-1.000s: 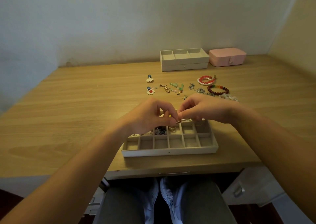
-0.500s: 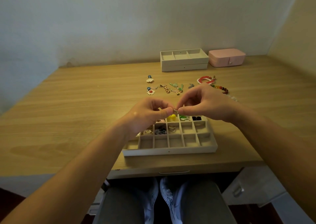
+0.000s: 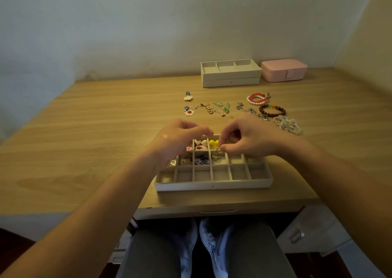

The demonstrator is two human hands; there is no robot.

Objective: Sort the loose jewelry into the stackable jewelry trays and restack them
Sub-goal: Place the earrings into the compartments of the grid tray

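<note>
The one wooden desk (image 3: 84,139), pale and grain-streaked, lay under both hands. Well beyond the hands stood two cream trays (image 3: 231,80), stacked, the top one split into three long compartments. Just right of them sat one pink box (image 3: 284,71) with rounded corners. Directly beneath the hands lay a third cream tray (image 3: 212,185), a grid of small square cells, six across its nearest row, several far cells holding trinkets. Beyond the right hand (image 3: 244,138) lay three beaded bracelets: red-and-pearl (image 3: 256,99), dark red (image 3: 272,110) and clear, knobbly (image 3: 288,125). Beyond the left hand (image 3: 182,138) lay two flower earrings (image 3: 188,112). Two glossy yellow balls (image 3: 213,143) sat in a cell between the hands. The right thumb and forefinger pinched one small gold piece (image 3: 218,150) above the tray. The left fingers were curled; whether they held anything could not be told.
</note>
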